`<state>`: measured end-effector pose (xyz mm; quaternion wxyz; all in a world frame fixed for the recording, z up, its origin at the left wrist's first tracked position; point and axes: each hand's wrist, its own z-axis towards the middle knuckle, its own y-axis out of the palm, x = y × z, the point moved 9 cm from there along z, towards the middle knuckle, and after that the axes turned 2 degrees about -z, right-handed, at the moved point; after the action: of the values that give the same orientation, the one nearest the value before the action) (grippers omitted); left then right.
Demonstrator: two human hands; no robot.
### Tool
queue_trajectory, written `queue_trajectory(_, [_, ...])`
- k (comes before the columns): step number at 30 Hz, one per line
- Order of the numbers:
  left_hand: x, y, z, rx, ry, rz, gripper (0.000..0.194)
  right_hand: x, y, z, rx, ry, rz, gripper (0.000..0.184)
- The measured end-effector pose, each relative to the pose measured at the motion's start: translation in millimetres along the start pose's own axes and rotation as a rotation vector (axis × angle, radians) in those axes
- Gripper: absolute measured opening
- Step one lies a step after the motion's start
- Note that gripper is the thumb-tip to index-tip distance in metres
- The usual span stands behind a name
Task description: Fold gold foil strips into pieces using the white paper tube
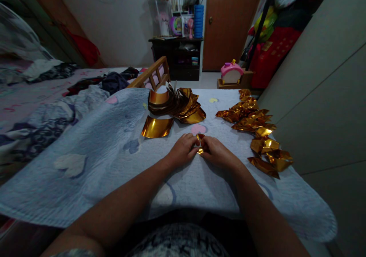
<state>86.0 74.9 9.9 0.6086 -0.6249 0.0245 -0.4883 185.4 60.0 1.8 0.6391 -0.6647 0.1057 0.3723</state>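
Observation:
A small curled sheet of gold foil paper (200, 150) is between my two hands, just above the light blue quilted cover (114, 180). My left hand (183, 149) pinches its left edge with thumb and fingers. On the other side, my right hand (215, 151) grips the same sheet, which bends into a loop. Beyond my left hand lies a single flat gold sheet (157, 127), next to a fanned stack of gold foil sheets (164, 106). Several folded gold foil pieces (264, 144) lie in a row to the right of my right hand.
A bed with rumpled clothes (57, 116) is on the left, by a wooden rail (151, 74). Pale cabinet doors (323, 97) stand close on the right. At the back are a dark shelf unit (177, 58), a brown door (228, 28) and a pink toy (231, 73) on a box.

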Motion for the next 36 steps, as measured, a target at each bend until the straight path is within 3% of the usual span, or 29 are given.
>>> queue_trajectory(10, [-1.2,3.4,1.5,-0.042,0.029,0.016,0.006,-7.5,-0.9,-0.1,-0.022,-0.008,-0.12,0.01])
queue_trajectory(22, [-9.0,5.2,-1.0,-0.119,-0.047,0.105,0.018,-10.8,2.4,4.3,-0.01,0.22,-0.38,0.013])
queue_trajectory(36, [-12.5,1.5,1.3,-0.114,0.036,-0.016,0.019,-5.1,8.1,-0.6,-0.047,0.051,-0.25,0.012])
